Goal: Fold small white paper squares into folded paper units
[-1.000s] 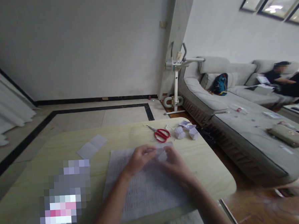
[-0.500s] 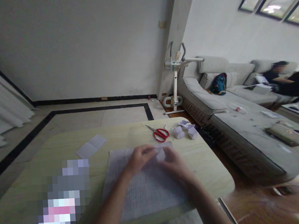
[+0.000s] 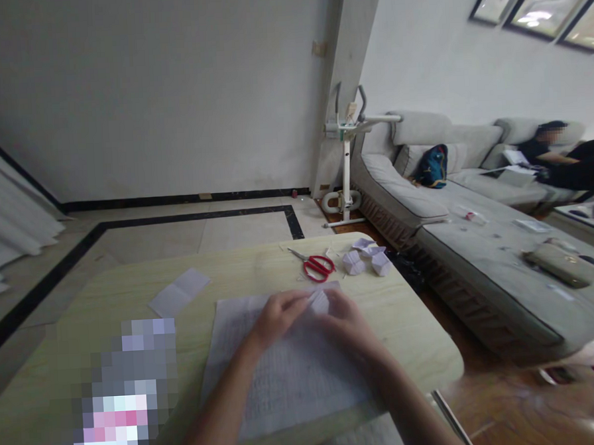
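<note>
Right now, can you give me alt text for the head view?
A person's left hand and right hand hold a small folded paper over a large paper sheet on a pale table. Beyond them lie red-handled scissors and folded paper pieces, with a creased paper off to the left.

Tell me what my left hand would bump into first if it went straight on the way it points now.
The small folded paper, which the fingers of the left hand seem to touch; just past it, probably, the right hand. Blur makes depth and contact hard to judge.
</note>
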Tool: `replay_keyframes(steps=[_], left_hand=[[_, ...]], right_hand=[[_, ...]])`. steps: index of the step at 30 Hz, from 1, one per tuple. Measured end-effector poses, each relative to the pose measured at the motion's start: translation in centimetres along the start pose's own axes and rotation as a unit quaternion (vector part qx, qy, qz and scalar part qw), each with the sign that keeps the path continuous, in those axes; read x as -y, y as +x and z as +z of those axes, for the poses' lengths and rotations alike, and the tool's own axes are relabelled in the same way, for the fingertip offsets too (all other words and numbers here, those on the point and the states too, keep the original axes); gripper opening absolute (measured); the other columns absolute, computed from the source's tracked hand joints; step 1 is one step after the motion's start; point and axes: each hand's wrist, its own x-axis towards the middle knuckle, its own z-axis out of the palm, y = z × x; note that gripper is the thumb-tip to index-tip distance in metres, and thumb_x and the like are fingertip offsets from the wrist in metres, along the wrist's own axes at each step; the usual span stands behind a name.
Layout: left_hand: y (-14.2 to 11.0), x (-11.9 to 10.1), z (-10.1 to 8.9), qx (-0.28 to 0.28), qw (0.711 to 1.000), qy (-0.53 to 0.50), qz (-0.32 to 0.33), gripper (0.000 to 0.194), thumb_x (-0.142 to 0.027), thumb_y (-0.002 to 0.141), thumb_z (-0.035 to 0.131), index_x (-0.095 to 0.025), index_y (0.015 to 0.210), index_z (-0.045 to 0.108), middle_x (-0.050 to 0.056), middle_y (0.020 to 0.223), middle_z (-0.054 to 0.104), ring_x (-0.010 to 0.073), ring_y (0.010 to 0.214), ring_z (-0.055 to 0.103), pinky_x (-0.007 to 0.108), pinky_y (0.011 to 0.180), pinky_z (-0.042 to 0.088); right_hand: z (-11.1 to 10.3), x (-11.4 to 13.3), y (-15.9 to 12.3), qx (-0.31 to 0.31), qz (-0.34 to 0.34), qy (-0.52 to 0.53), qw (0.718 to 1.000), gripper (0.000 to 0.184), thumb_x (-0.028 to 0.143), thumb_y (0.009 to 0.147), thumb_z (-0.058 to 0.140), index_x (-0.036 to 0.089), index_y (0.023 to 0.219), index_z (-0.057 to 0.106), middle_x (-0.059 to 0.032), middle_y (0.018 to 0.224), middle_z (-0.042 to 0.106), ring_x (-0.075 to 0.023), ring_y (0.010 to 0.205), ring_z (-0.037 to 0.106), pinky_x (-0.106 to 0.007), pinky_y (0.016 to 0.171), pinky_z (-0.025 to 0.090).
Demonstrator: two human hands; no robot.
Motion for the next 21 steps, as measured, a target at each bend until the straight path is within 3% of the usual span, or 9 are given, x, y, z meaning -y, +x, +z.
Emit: replay_keyframes(steps=[10, 15, 21], left_hand=[[0.0, 0.7, 0.2, 0.005, 0.997, 0.062, 0.050, 0.023, -0.027, 0.081, 0.056, -0.020, 0.099, 0.070, 0.007, 0.105, 0.068, 0.0221, 0.101, 0.060, 0.033, 0.092, 0.043], [-0.1, 0.4, 0.7, 0.014, 0.995, 0.060, 0.084, 0.021, -0.026, 0.079, 0.059, -0.019, 0.095, 0.071, 0.008, 0.109, 0.067, 0.0221, 0.105, 0.058, 0.035, 0.093, 0.044], [0.0, 0.4, 0.8, -0.019, 0.998, 0.021, 0.064, 0.037, -0.025, 0.079, 0.059, -0.016, 0.115, 0.061, 0.010, 0.117, 0.062, 0.0206, 0.104, 0.059, 0.031, 0.086, 0.048]], right_hand=[[-0.1, -1.1, 0.1, -0.019, 0.003, -0.014, 1.000, 0.041, 0.037, 0.074, 0.067, 0.019, 0.108, 0.053, -0.0084, 0.103, 0.063, -0.0214, 0.091, 0.061, -0.034, 0.076, 0.050], [0.3, -0.7, 0.1, -0.012, -0.039, -0.018, 0.999, 0.037, 0.032, 0.075, 0.067, 0.020, 0.108, 0.054, -0.0068, 0.103, 0.062, -0.0208, 0.093, 0.060, -0.034, 0.081, 0.047], [0.3, -1.4, 0.2, -0.071, -0.058, 0.003, 0.996, 0.043, 0.031, 0.076, 0.066, 0.023, 0.114, 0.048, -0.0062, 0.103, 0.061, -0.0195, 0.085, 0.061, -0.032, 0.073, 0.049]])
